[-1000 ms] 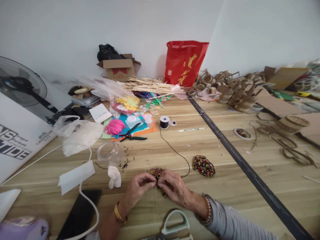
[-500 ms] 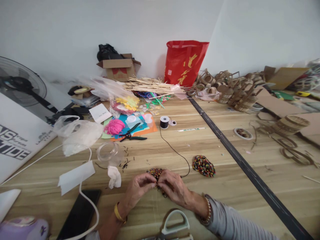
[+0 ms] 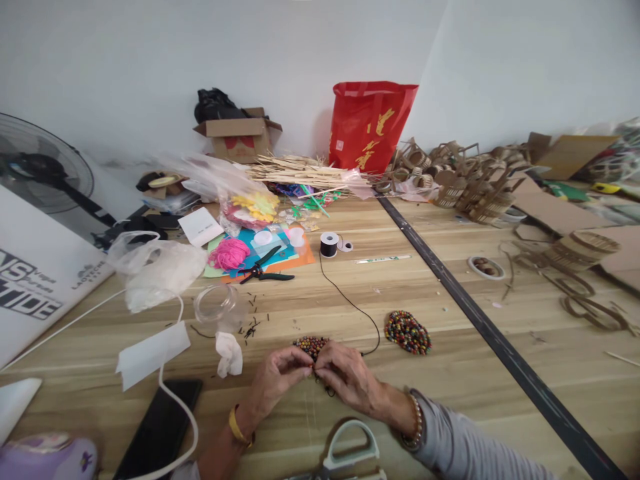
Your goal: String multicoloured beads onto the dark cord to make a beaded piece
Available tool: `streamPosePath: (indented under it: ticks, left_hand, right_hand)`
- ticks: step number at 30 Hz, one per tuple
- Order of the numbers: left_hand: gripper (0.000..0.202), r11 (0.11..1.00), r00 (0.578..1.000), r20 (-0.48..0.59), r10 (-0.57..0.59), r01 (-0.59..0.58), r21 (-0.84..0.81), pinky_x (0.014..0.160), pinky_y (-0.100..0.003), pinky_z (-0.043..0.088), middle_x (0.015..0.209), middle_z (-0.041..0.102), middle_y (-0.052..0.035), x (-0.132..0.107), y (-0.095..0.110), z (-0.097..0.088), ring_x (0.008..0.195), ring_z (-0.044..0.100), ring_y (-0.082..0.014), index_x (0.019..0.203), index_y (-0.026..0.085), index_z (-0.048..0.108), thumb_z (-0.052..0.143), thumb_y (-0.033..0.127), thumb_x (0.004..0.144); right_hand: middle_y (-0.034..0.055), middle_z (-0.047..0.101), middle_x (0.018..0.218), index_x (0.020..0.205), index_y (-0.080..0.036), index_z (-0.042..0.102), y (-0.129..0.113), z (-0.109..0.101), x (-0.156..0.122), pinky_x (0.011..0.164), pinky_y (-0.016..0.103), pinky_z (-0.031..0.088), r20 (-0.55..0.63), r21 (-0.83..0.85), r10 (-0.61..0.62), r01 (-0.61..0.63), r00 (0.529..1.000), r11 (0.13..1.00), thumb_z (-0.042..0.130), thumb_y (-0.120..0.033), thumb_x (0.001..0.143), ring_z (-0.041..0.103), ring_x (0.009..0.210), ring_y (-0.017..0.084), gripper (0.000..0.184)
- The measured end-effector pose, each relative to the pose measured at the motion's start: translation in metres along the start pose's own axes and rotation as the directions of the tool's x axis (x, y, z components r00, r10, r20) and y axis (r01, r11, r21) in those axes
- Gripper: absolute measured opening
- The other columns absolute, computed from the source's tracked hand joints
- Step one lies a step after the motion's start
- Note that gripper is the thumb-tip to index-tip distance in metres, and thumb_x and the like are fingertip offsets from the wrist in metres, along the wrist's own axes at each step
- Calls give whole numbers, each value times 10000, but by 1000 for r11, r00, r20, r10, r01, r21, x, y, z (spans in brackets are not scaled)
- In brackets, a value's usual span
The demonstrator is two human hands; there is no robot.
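Note:
My left hand (image 3: 281, 372) and my right hand (image 3: 349, 375) meet fingertip to fingertip, both pinched closed. Between them is a tiny reddish bead, largely covered by the fingers; whether a thread runs through it I cannot tell. Right behind the fingertips lies a cluster of multicoloured beads (image 3: 311, 345), partly hidden by the hands. A black cord (image 3: 350, 301) runs from a white spool (image 3: 329, 245) to the area behind my right hand. To the right rests a coiled string of colourful beads (image 3: 407, 332). Pale-handled scissors (image 3: 353, 453) lie below the hands.
Left of my hands are a crumpled tissue (image 3: 229, 355), a clear round container (image 3: 217, 305) and a black phone (image 3: 157, 427) crossed by a white cable (image 3: 187, 417). Farther back sit black-handled pliers (image 3: 263, 268) and pink yarn (image 3: 229, 254). Small woven baskets (image 3: 483, 193) crowd the right.
Both hands keep almost the same place and pinch. The fingertips have shifted very slightly, and a reddish bead shows a little more between them.

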State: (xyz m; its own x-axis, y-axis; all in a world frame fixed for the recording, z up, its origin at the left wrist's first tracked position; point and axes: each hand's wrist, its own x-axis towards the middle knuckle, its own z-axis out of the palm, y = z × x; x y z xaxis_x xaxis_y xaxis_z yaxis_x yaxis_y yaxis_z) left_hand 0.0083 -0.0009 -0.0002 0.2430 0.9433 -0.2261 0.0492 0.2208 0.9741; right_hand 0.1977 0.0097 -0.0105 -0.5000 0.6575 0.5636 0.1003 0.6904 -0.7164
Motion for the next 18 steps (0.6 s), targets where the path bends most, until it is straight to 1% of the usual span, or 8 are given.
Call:
streamPosePath:
  ticks: [7,13,18]
  left_hand:
    - [142,998,1000,-19,-10,8,-64,631,-237,474,647,705,-3,1,-1,1,622,606,-143,686,147,704,785,213,590]
    - [133,998,1000,-16,-20,19,-55,630,-229,474,638,704,5,0,1,1,615,603,-134,688,146,698,779,195,594]
    - [143,998,1000,-6,-4,4,-60,630,-225,475,640,705,2,0,-1,1,619,610,-135,676,142,692,789,200,589]
  right_hand:
    - [41,592,756,870,-182,542,1,-1,-1,627,245,447,28,2,-1,1,1000,1000,448,-240,975,550,703,148,153]
    - [39,580,734,849,-178,553,-2,-1,1,614,244,437,8,22,32,-32,999,999,460,-248,971,537,677,145,169]
    - [41,584,733,856,-178,554,-3,-2,3,608,248,445,5,23,19,-19,1000,1000,449,-265,976,541,675,147,182]
